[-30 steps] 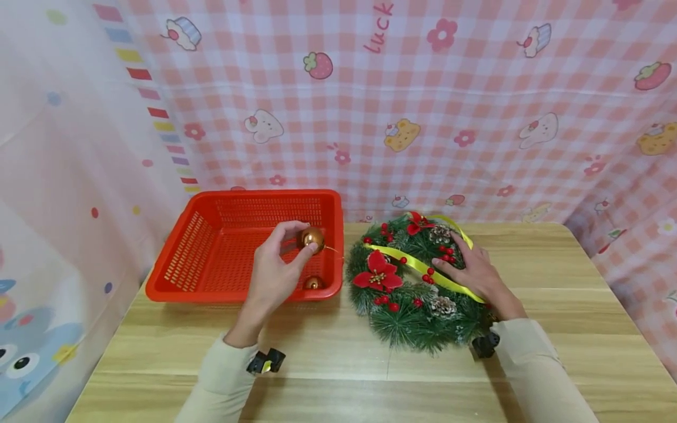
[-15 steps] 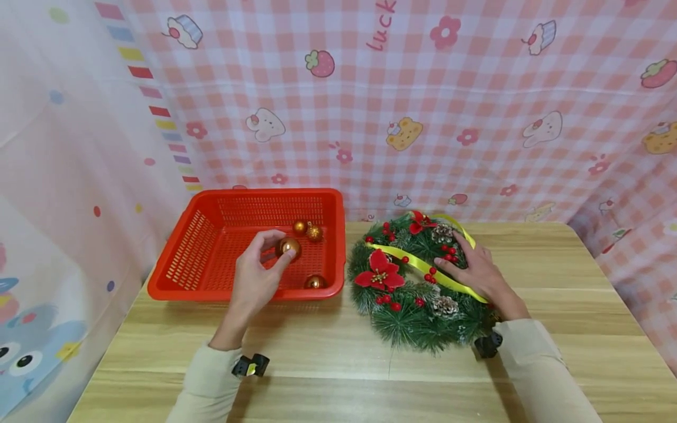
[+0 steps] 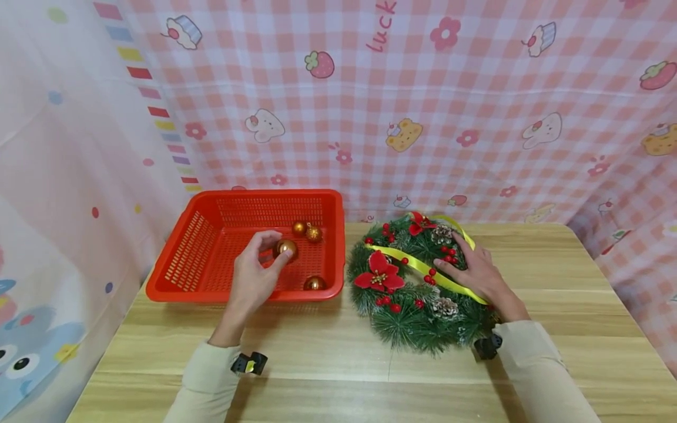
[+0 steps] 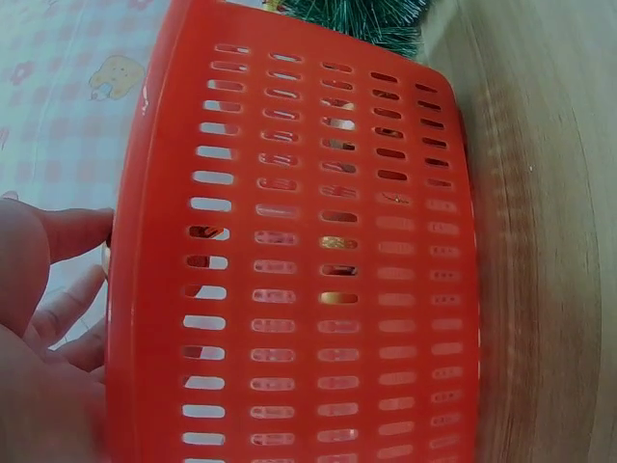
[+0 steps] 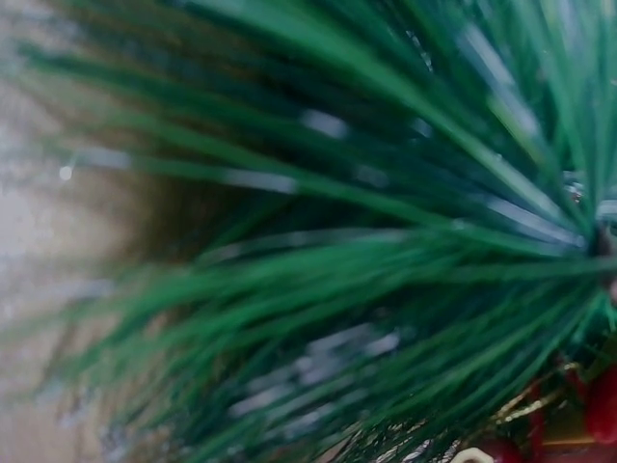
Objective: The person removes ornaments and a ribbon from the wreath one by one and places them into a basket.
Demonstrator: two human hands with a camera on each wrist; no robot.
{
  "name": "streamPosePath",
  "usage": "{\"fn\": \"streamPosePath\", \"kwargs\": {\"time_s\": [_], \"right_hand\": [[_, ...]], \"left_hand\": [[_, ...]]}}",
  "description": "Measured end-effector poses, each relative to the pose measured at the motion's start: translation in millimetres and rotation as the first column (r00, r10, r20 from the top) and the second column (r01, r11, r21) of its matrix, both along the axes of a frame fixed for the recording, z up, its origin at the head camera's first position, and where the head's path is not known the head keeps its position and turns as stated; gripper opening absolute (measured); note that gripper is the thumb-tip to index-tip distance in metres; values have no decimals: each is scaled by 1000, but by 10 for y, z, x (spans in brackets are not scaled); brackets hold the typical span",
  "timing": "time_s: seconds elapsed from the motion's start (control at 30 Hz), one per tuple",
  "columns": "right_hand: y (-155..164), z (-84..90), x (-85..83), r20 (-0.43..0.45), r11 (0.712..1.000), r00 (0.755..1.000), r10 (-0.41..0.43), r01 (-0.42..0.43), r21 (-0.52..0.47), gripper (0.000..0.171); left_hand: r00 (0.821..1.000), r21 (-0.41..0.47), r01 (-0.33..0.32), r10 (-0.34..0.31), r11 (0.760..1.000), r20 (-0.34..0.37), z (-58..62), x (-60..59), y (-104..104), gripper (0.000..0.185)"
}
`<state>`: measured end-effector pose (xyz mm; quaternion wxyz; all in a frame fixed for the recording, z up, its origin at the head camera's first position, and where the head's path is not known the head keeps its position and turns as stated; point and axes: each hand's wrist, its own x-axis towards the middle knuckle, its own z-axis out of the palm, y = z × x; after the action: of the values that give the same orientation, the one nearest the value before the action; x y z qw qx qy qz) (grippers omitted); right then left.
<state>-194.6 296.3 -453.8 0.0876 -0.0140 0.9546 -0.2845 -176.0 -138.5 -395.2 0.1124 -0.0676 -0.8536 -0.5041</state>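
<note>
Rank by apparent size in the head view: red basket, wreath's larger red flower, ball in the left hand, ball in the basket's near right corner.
1. Red basket
2. Larger red flower
3. Held ball and corner ball: too alike to rank

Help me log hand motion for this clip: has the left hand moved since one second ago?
Yes. Against the red basket, the left hand has moved left, away from the basket's right wall, with the copper-coloured ball it holds.

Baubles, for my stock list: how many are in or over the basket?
4: one bauble in the left hand, two in the basket back right, one front right; others may be hidden.
</note>
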Motion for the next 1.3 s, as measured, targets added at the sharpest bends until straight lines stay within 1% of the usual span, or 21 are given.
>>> {"fn": "streamPosePath", "kwargs": {"time_s": [0.17, 0.33, 0.43, 0.53, 0.6, 0.67, 0.77, 0.87, 0.97, 1.03, 1.13, 1.3], "right_hand": [[3, -5, 9, -1, 1000, 1000, -3, 3, 5, 97], [-3, -6, 21, 8, 1000, 1000, -7, 7, 13, 97], [-10, -13, 24, 9, 1000, 1000, -11, 11, 17, 97], [-14, -27, 27, 5, 1000, 1000, -12, 12, 21, 97], [-15, -36, 30, 3, 1000, 1000, -15, 15, 25, 97], [-19, -44, 31, 2, 999, 1000, -20, 20, 33, 97], [-34, -46, 31, -1, 999, 999, -33, 33, 43, 98], [-63, -37, 31, -8, 998, 999, -47, 47, 49, 98], [-92, -23, 36, -19, 996, 998, -64, 65, 62, 97], [-109, -13, 44, -28, 994, 997, -77, 79, 78, 97], [-127, 0, 60, -35, 989, 994, -102, 105, 104, 97], [-167, 26, 101, -18, 980, 986, -163, 164, 110, 97]], "left_hand": [[1000, -24, -6, 7, 1000, 9, -21, 0, -12, 37], [1000, -67, -11, 10, 998, -23, -23, -6, 52, 42], [999, -78, 21, -25, 997, -43, -13, -10, 160, 43], [996, -101, 68, -73, 993, -54, -9, -15, 311, 44], [994, -133, 99, -105, 986, -37, -6, -18, 428, 45], [992, -189, 121, -123, 975, 2, -13, -21, 544, 49], [987, -281, 148, -126, 948, 96, -29, -12, 695, 58], [977, -366, 165, -100, 916, 189, -60, 5, 790, 66], [968, -419, 173, -74, 891, 241, -88, 15, 837, 72], [964, -442, 178, -66, 879, 256, -104, 9, 853, 75], [962, -466, 193, -74, 864, 262, -116, -4, 869, 78], [963, -518, 214, -91, 828, 252, -120, -13, 882, 80]]}}
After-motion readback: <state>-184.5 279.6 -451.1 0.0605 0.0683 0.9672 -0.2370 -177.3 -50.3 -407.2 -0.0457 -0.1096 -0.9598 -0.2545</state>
